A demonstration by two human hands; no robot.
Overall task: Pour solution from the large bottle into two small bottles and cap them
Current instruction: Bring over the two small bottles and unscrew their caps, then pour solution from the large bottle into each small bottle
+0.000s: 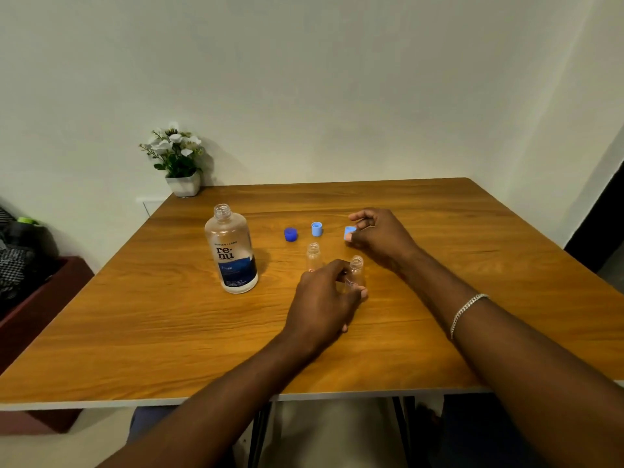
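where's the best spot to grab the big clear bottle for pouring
Probably around the mid-body of the large clear plastic bottle, from its right side: it stands upright, uncapped, with a round body, and the narrow neck must stay free.

One wide-angle camera sat on the person's head and looked forward and down over the wooden table (pixel 135 332), near its front edge, toward the wall (pixel 337 79) behind. The left hand (pixel 320 298) and right hand (pixel 381 238) fell close below it, near mid-frame.
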